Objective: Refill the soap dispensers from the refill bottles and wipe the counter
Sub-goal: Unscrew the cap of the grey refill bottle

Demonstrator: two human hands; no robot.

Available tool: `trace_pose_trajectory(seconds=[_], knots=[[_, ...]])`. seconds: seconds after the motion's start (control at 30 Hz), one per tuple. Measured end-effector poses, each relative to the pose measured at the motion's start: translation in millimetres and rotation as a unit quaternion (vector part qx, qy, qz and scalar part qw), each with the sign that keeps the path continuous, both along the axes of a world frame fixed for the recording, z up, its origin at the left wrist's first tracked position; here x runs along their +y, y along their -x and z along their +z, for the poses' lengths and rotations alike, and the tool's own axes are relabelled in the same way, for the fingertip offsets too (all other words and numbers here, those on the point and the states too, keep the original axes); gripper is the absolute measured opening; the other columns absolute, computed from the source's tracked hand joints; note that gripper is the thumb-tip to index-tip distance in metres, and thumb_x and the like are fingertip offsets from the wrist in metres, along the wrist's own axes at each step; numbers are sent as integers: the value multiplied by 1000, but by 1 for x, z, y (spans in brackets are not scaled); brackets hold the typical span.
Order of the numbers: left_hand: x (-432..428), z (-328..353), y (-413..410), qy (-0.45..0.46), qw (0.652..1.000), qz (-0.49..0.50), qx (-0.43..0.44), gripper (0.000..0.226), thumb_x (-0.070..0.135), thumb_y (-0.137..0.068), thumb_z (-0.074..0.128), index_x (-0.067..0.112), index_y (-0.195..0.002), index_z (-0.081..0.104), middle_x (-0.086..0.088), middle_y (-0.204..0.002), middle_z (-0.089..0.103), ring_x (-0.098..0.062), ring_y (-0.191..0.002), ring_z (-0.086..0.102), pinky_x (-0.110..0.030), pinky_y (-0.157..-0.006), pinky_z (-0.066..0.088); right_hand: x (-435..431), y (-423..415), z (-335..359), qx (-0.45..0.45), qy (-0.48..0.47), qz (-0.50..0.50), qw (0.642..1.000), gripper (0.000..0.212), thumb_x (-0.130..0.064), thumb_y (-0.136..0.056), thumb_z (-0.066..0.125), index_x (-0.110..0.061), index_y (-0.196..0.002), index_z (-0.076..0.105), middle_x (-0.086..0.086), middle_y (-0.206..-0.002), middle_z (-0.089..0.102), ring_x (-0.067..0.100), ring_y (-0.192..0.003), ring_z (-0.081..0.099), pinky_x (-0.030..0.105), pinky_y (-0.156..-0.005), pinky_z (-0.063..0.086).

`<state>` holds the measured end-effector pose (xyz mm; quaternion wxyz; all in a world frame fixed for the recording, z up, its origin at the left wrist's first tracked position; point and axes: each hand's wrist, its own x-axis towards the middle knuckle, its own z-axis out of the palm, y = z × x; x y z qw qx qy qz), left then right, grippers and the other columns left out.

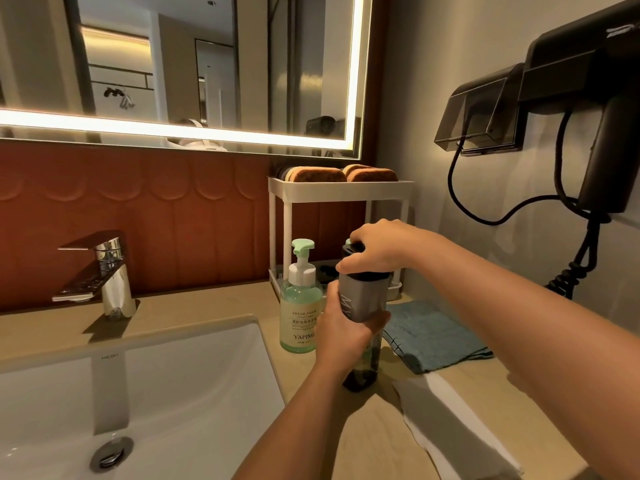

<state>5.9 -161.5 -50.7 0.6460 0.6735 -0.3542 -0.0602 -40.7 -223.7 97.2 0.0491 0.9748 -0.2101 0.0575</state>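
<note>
A tall grey dispenser bottle (360, 299) with a dark lower part stands on the beige counter (214, 306), right of the sink. My left hand (343, 337) grips its body from the left. My right hand (374, 249) curls over its black pump top from above. Just left of it stands a green foam soap bottle (299, 317) with a pale green pump, labelled YAPING. A folded blue cloth (433, 336) lies on the counter behind and right of the grey bottle.
A white sink (173, 393) with a chrome tap (110, 271) fills the left. A white two-tier rack (341, 188) with sponges stands in the back corner. White paper (457, 424) lies near the front right. A black hair dryer (588, 109) and its cord hang on the right wall.
</note>
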Motion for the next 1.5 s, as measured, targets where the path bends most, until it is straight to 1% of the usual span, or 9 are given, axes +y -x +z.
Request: trace_pose_trajectory(seconds=[0.3,0.57,0.73,0.8,1.0,1.2,1.27,1.37,1.5], knots=[[-4,-4,0,11,1000,5,-1,83,40,-64,81,36,-131,31,9,-121,53,-17,-109,52,-41,-95,48,-2,3,-2,-22,-28,12,999,66,-57,-85,51,-20,-138,41,7,-131,52,26,-115,52,31,-84,50],[4,-6,-13,6,997,-76,4,70,24,-71,78,45,-118,32,17,-109,49,-10,-102,51,-16,-73,45,-9,16,-5,3,-136,81,987,47,-49,-86,55,-38,-129,40,-4,-113,47,19,-103,48,30,-82,46],[10,0,-12,-1,995,-101,19,81,30,-76,74,38,-134,19,29,-113,34,0,-110,39,-10,-85,37,-8,9,16,111,-184,73,974,71,-30,-87,63,-44,-142,21,-1,-147,25,27,-134,29,41,-105,38],[9,-1,-12,-9,994,-103,21,86,34,-73,76,38,-138,19,26,-126,35,-7,-123,37,-18,-94,38,-6,6,19,121,-197,32,972,84,-47,-82,63,-44,-145,8,-3,-155,13,29,-140,21,46,-109,33],[8,-3,-14,2,994,-103,43,81,26,-67,82,40,-127,30,20,-111,50,-6,-104,51,-16,-80,44,21,-3,13,71,38,-77,994,89,-79,-76,33,-16,-138,41,7,-136,49,29,-122,48,36,-90,45],[21,0,-14,-13,995,-94,37,77,35,-66,81,43,-124,30,17,-115,50,-11,-108,50,-34,-94,46,29,-9,33,151,-81,-30,985,56,-38,-87,60,-27,-137,38,7,-138,42,28,-117,48,33,-84,51],[24,-2,-15,-19,995,-96,30,91,48,-61,80,39,-134,26,9,-129,49,-18,-119,48,-44,-100,44,32,-8,40,175,-122,-28,977,76,-19,-86,65,-36,-145,20,8,-149,27,33,-128,39,39,-90,50],[24,-1,-15,-22,995,-90,37,92,47,-62,79,38,-136,25,8,-132,48,-21,-121,47,-48,-100,44,38,-9,40,175,-103,-63,977,94,-46,-81,65,-35,-148,0,5,-157,11,34,-138,27,43,-96,45],[23,2,-14,-17,994,-84,65,81,28,-68,81,39,-129,28,13,-112,50,-22,-113,51,-46,-94,49,42,-11,30,133,-108,-121,978,87,-71,-79,44,-16,-144,26,8,-143,38,27,-116,46,34,-89,43]])
